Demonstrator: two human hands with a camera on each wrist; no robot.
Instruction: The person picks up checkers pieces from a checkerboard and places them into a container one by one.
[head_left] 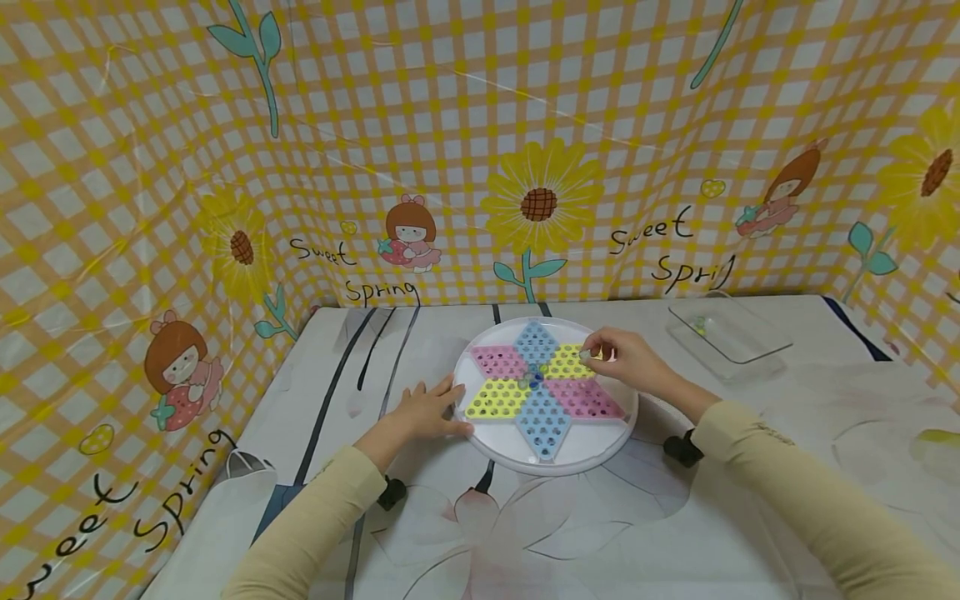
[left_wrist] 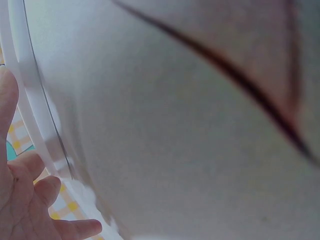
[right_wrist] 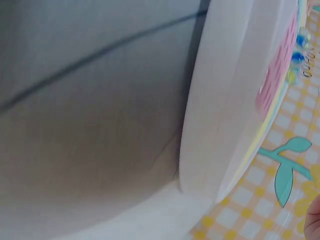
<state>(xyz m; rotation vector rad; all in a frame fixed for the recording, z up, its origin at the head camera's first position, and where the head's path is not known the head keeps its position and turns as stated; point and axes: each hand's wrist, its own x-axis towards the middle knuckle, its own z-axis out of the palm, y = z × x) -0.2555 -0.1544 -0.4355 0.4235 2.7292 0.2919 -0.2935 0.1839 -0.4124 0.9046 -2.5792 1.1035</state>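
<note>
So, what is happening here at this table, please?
A person's right hand pinches what looks like a pale marble at a yellow section of the star-patterned board. The left hand touches the board's left edge. Some marbles sit around the centre. A clear container stands at back right.

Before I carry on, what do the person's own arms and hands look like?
The pale-yellow fabric left sleeve matches the pale-yellow fabric right sleeve, which bears a small marking, too small to read. A small black device shows beside the left one, another small black device beside the right. The bare left hand and bare right hand wear no gloves.
</note>
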